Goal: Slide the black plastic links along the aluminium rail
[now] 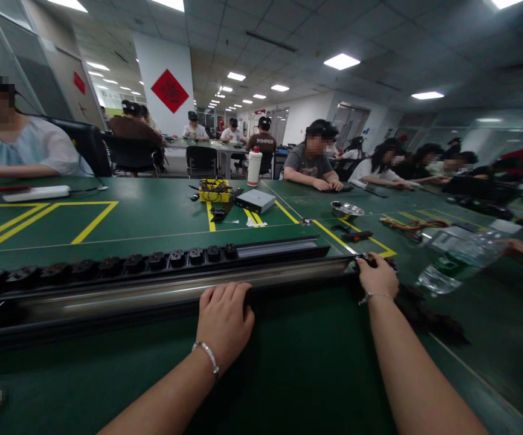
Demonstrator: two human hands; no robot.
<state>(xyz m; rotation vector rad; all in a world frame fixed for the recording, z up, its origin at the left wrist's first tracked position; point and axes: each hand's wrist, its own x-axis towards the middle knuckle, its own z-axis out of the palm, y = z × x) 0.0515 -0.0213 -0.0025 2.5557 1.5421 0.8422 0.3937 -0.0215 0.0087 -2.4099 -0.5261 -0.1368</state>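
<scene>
A long black metal rail [144, 296] with a shiny inner channel lies across the green table [298, 362] in front of me. A row of several black sockets [121, 263] sits in a second strip just behind it. My left hand [224, 320] rests on the near edge of the rail at its middle, fingers curled over it. My right hand [377, 275] is at the rail's right end, fingers pinched on a small black part [366, 258] there. Both wrists wear thin bracelets.
A clear water bottle [458, 257] lies on its side to the right, near another person's hand [522, 252]. Farther back are a yellow box [215, 190], a grey box [255, 200], a metal bowl [346, 209] and a white bottle [253, 167]. Seated people surround the table.
</scene>
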